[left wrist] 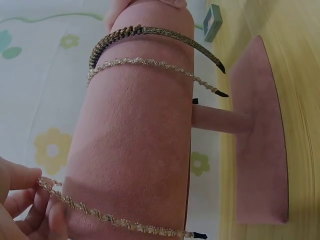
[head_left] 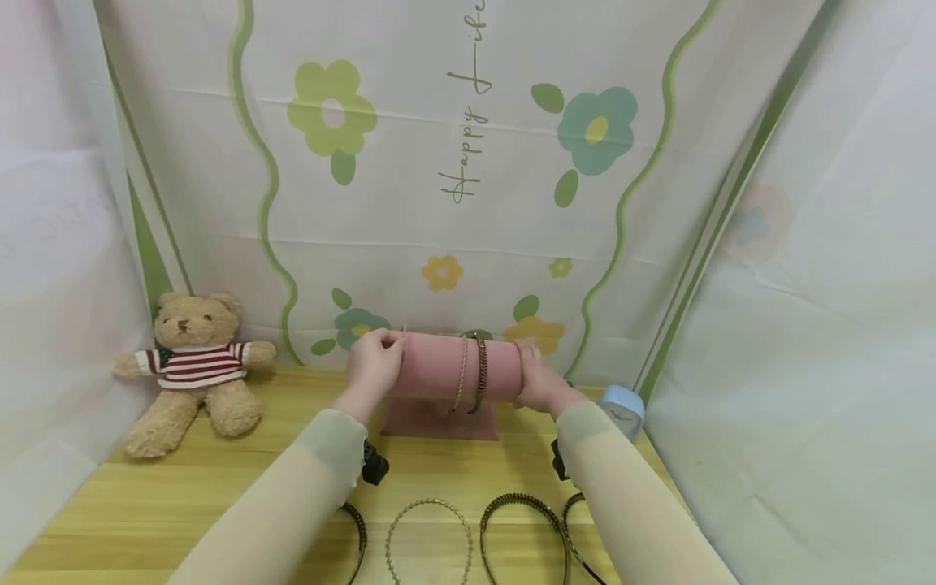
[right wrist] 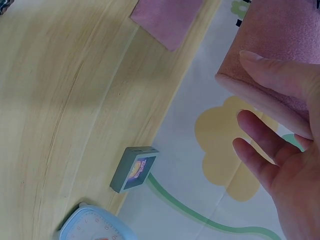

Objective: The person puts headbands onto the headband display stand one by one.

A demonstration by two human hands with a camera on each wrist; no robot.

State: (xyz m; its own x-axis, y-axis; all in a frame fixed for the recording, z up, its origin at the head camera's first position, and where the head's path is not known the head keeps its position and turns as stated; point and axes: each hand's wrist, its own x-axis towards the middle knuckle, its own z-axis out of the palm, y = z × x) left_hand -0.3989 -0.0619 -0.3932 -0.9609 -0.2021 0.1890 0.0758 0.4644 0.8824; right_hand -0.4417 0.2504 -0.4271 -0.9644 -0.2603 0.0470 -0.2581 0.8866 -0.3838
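Observation:
A pink headband stand (head_left: 431, 366) has a horizontal padded roll on a short post and a flat base (left wrist: 260, 145). My left hand (head_left: 374, 366) pinches a thin beaded headband (left wrist: 120, 220) that lies across the roll's left end. The right hand (head_left: 539, 380) holds the roll's other end, its thumb (right wrist: 270, 72) on the pink surface and two fingers off the end. A second beaded headband (left wrist: 150, 62) and a dark braided headband (left wrist: 170, 34) sit side by side on the roll, nearer the right hand.
Several headbands lie in front, including a thin beaded one (head_left: 390, 544) and a dark one (head_left: 522, 497). A teddy bear (head_left: 197, 366) sits at the left. On the right are a blue clock (head_left: 621, 412) and a small green box (right wrist: 134, 169). A flowered cloth (head_left: 468, 227) hangs behind.

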